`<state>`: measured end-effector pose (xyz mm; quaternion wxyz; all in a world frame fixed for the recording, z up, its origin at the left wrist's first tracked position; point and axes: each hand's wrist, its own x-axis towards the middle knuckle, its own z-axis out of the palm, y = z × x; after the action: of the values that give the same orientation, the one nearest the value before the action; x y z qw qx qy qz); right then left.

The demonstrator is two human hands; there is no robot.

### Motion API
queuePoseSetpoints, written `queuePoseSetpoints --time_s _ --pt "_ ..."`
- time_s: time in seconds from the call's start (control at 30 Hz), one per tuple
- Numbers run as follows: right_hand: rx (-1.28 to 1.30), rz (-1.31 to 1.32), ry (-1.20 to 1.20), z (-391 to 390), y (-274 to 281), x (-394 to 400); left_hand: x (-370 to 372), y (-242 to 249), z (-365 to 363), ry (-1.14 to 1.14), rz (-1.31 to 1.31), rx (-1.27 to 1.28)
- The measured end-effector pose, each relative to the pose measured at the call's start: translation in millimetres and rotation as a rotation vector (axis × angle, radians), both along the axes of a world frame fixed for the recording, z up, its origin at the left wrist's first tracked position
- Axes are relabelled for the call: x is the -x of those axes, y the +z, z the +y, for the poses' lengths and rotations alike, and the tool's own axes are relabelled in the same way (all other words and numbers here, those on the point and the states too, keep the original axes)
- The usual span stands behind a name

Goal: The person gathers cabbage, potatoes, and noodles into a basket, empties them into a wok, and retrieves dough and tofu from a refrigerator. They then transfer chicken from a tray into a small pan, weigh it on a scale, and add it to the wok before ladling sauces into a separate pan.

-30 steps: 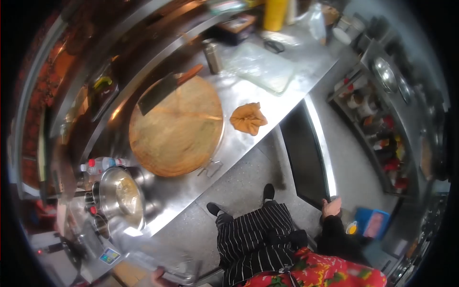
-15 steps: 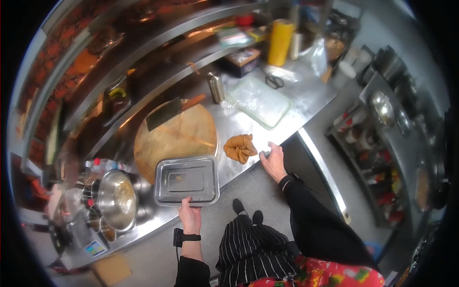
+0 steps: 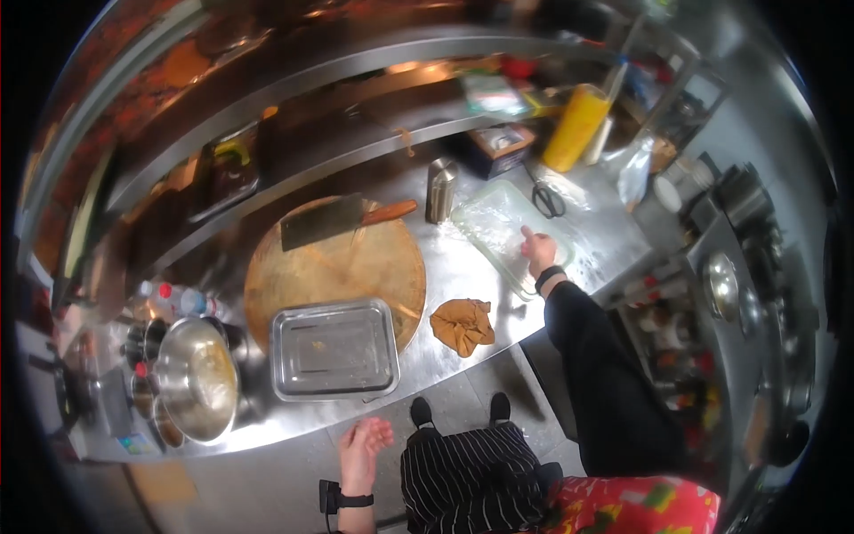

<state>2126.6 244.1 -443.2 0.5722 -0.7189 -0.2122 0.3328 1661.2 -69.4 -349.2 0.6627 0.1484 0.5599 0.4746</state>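
Note:
My right hand (image 3: pixel 539 253) reaches over a greenish translucent tray (image 3: pixel 511 206) with crumpled clear plastic in it. Its fingers are partly stretched and I see nothing in them. Below lies a crumpled brown cloth (image 3: pixel 463 327) on the steel counter. My left hand (image 3: pixel 363 451) hangs in front of the counter edge, fingers loosely bent and apart, holding nothing. Nearest to it is a rectangular metal tray (image 3: pixel 334 350), which overlaps the front of a round wooden chopping board (image 3: pixel 302 276). A cleaver (image 3: pixel 325 222) with a wooden handle rests on the board.
Scissors (image 3: pixel 548 201), a steel canister (image 3: pixel 440 190), a box (image 3: pixel 500 148) and a yellow cylinder (image 3: pixel 576 129) stand toward the back. At left are a metal bowl (image 3: pixel 197 381) and bottles (image 3: pixel 182 298). A shelf (image 3: pixel 329 160) runs above the counter's rear.
My left hand has let go of the metal tray and drawn back toward me. My right hand has moved from beside the cloth to over the translucent tray. The view has shifted.

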Motion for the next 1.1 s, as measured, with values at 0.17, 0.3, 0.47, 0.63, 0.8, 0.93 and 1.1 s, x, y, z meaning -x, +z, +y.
queuePoseSetpoints --time_s 0.17,0.3,0.47,0.63,0.8,0.93,1.1 --pt "-0.474 0.199 0.296 -8.1 -0.3 17.4 -61.5 0.5 -49.0 -0.013 0.153 0.037" --pt "-0.430 -0.002 0.442 -147.8 76.9 106.6 -154.8 14.3 -49.5 -0.075 0.556 -0.260" --pt "-0.226 -0.029 0.963 -319.8 101.6 105.7 -245.5 31.2 -41.9 -0.005 0.953 -0.419" --pt "-0.079 0.171 1.161 -360.3 58.4 86.0 -265.3 -37.3 -85.8 0.303 0.910 -0.382" --pt "0.576 0.532 0.926 -356.1 -27.2 90.1 -271.0 -99.5 -129.9 0.006 1.090 -0.260" --pt "0.540 1.078 0.682 -367.7 -77.3 111.0 -273.4 -154.4 -152.7 -0.081 1.088 -0.140" --pt "0.704 0.807 0.622 -371.2 -118.8 128.0 -270.2 -175.4 -158.9 -0.014 1.020 -0.280"
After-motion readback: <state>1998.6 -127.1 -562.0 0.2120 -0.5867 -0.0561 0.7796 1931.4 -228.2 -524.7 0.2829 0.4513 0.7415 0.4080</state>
